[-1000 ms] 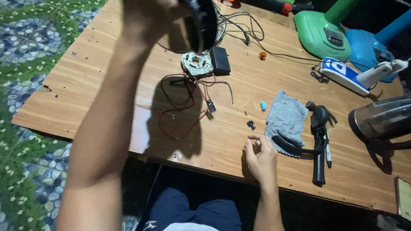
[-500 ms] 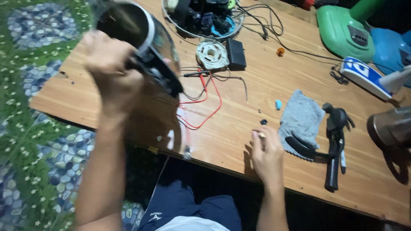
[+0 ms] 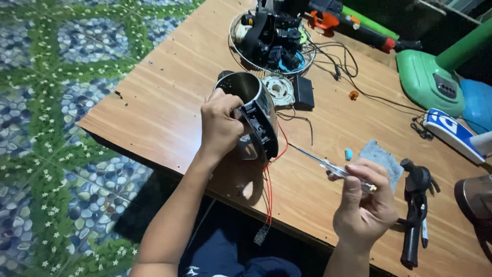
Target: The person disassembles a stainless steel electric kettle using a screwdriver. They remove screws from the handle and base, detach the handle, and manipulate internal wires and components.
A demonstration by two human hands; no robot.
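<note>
On the wooden surface (image 3: pixel 169 92) my left hand (image 3: pixel 220 125) has its grip clamped on a steel kettle (image 3: pixel 253 120), tilted, red wires (image 3: pixel 268 190) hanging off it. Right hand (image 3: pixel 365 205) is closed round a screwdriver (image 3: pixel 328 165) pointing toward it.

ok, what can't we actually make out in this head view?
- Kettle base: the left hand and the black rim cover its inside.
- Screwdriver handle: wrapped by the right hand.
- Small board on the red wires: too small to read.
- Dark vessel: cut off by the right edge.
</note>
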